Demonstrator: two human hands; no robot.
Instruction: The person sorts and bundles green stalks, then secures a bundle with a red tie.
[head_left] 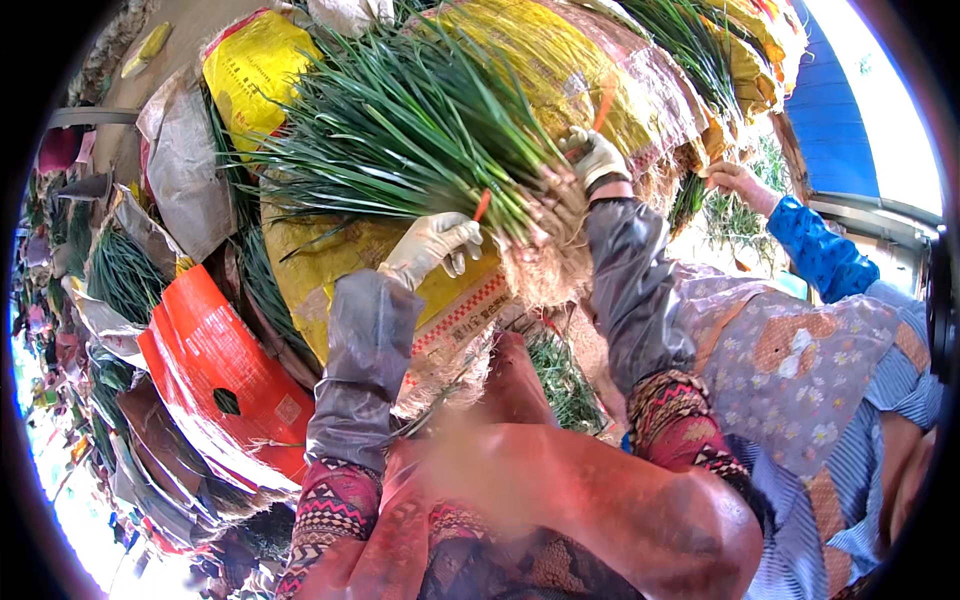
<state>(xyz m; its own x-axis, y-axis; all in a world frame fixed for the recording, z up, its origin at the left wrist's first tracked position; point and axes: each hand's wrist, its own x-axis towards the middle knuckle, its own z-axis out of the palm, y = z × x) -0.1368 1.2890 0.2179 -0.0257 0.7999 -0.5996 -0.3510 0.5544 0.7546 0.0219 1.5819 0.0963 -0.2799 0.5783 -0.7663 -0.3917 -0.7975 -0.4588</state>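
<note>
A thick bunch of green onions (pixel 430 140) lies on yellow sacking across my lap, leaves to the left, pale stems and hairy roots (pixel 547 235) to the right. My gloved left hand (pixel 435 247) is at the near side of the stems, fingers curled, with an orange tie strip (pixel 482 205) rising from its fingertips. At the far side, by the root ends, my gloved right hand (pixel 597 162) is closed, and another length of orange strip (pixel 604 103) sticks up from it. Whether both lengths are one strip under the bunch is hidden.
To my right sits another person in a flowered apron (pixel 780 350), one bare hand (pixel 740 183) near more green onions (pixel 690 50). A red-orange sack (pixel 228 370) and more leafy bundles (pixel 128 275) lie at the left. A yellow bag (pixel 255 80) stands beyond.
</note>
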